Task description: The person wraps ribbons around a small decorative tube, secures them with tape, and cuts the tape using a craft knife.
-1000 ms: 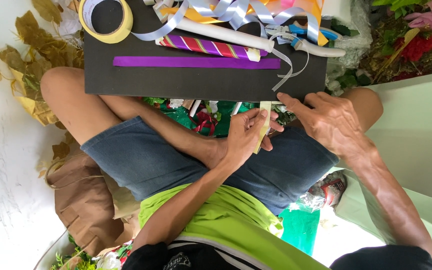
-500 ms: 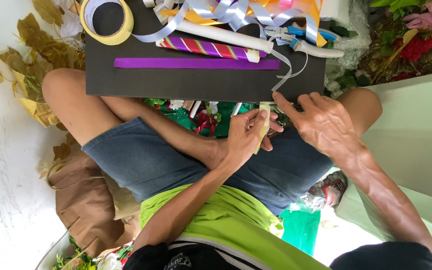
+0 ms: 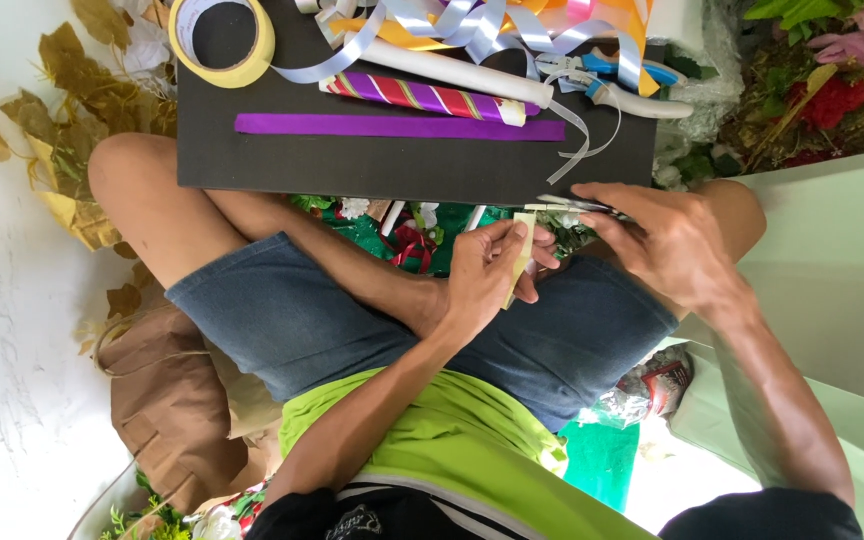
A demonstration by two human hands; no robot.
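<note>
Left hand point(image 3: 487, 275) curled, fingers pinching pale yellow strip point(image 3: 519, 262) upright over lap. Right hand point(image 3: 667, 240) just beside it, fingers closed on thin metal tool point(image 3: 574, 205), kind unclear, at edge of black board point(image 3: 412, 165). On board: purple ribbon strip point(image 3: 397, 126), striped roll point(image 3: 422, 97), tape roll point(image 3: 222, 40), blue-handled pliers point(image 3: 617, 80), 1 tangle of curled ribbons point(image 3: 482, 20).
</note>
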